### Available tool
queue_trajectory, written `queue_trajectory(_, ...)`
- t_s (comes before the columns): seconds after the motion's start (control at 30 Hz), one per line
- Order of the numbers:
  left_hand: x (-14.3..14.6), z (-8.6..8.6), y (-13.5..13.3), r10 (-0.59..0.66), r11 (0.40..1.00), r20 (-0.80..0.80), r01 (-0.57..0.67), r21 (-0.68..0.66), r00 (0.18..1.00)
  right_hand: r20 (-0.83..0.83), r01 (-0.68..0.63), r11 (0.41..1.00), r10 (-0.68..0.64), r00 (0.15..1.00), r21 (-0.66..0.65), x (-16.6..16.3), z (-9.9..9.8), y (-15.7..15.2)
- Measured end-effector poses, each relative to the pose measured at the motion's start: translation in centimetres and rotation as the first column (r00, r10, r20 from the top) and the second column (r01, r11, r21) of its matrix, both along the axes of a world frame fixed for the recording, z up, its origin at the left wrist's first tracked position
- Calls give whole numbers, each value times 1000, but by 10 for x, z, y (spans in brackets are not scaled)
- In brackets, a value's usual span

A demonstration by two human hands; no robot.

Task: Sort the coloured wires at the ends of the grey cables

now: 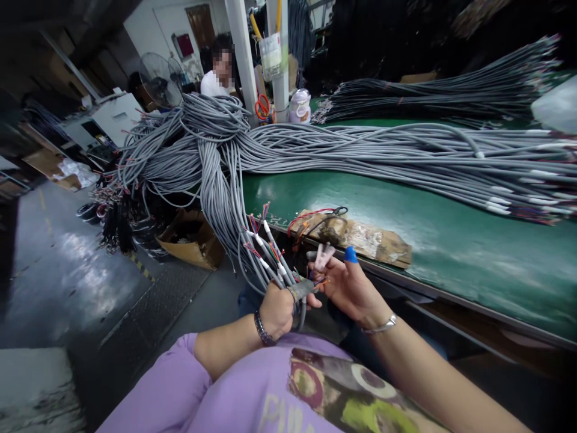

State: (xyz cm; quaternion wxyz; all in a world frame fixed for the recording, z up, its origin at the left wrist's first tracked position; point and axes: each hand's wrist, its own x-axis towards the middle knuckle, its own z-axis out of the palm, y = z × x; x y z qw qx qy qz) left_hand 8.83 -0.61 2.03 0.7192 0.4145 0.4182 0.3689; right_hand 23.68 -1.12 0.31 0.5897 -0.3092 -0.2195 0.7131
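My left hand (pixel 277 310) is closed around a bunch of grey cables (pixel 265 264) near their ends, where coloured wires stick out of the stripped jackets. My right hand (pixel 347 285) sits just to the right of it, fingers curled in a pinch on one cable's end (pixel 311 287). Pale tape wraps some of its fingertips and a blue cap (pixel 350 255) covers one. The held cables run up and left into a large grey cable bundle (pixel 216 156) that drapes over the edge of the green table (pixel 451 240).
More long grey cable bundles (pixel 406 150) lie across the table, with another pile (pixel 451 90) behind. A taped cardboard block with red and black wires (pixel 356 234) sits on the table edge. An open carton (pixel 192 237) stands on the floor. A seated person (pixel 219 75) and a fan (pixel 155 78) are far back.
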Motion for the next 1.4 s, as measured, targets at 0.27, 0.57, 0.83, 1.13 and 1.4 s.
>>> queue_trajectory(0.27,-2,-17,0,-28,996,-93,36,87,995,405,36,992,-81,911,117,-13,6,-28)
queue_trajectory(0.57,-12,-12,1,-200,957,-153,226,183,968,550,-87,992,25,835,86,-11,17,-24)
queue_trajectory(0.83,-9,-16,3,-90,994,-46,92,53,995,487,115,984,-166,857,134,-5,-8,-26)
queue_trajectory(1.13,9,8,4,-73,996,70,77,-51,995,254,-18,1000,14,967,13,0,-3,0)
queue_trajectory(1.4,14,5,8,-73,997,29,74,-35,997,466,306,938,-345,814,160,-8,3,4)
